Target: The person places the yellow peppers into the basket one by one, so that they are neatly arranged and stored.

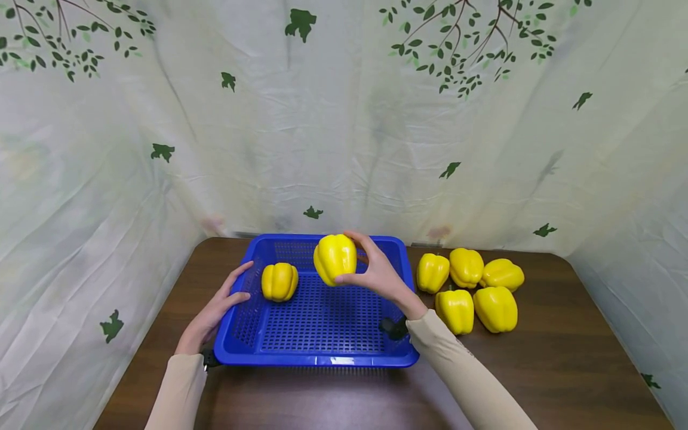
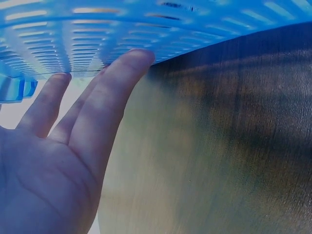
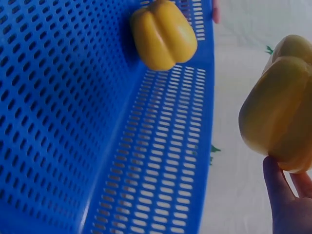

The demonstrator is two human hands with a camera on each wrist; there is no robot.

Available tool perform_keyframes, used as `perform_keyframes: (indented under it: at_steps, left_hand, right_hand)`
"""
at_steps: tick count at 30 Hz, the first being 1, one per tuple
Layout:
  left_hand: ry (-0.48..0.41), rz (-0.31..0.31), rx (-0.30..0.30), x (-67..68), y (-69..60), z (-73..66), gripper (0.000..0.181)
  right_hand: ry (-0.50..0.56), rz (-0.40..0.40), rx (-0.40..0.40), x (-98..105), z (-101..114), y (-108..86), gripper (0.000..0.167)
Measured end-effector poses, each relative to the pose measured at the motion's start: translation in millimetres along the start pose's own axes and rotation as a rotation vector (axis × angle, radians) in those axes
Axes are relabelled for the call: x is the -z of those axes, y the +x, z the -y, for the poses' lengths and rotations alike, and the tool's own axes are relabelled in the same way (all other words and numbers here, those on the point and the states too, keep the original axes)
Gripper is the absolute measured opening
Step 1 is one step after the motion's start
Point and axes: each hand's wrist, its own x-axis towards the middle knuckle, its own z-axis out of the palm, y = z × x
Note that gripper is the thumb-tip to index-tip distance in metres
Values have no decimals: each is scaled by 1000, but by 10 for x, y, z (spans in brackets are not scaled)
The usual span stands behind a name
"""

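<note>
A blue perforated plastic basket [image 1: 322,360] stands on the table, with one yellow bell pepper [image 1: 279,282] lying inside at its left. My left hand [image 1: 217,307] holds the basket's left side, thumb over the rim. In the left wrist view its fingers [image 2: 105,105] touch the outer wall; the thumb is hidden there. Above the basket's middle, my right hand [image 1: 376,272] grips a second yellow bell pepper [image 1: 334,260] between thumb and fingers. The right wrist view shows this held pepper [image 3: 282,107] beyond the rim, with part of the hand [image 3: 287,204] beneath it.
Several yellow bell peppers [image 1: 497,309] lie grouped on the brown wooden table [image 1: 559,358], just right of the basket. A pale curtain [image 1: 371,149] with leaf prints hangs behind the table and along both sides.
</note>
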Motion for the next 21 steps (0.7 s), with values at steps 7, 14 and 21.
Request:
perform_keyframes:
  at_steps: [7,14,21]
  left_hand:
    - [3,1,-13,-16,-10,-27,64]
    - [6,-1,-12,-18,-12,-21,65]
    - [3,1,-11,-18,-14,-23,65]
  right_hand:
    - [12,9,-43,-159,-65,68,86]
    - [-16,11,-67,-293,-156,134,86]
    - [-61,14,-107,-407,-220,191,86]
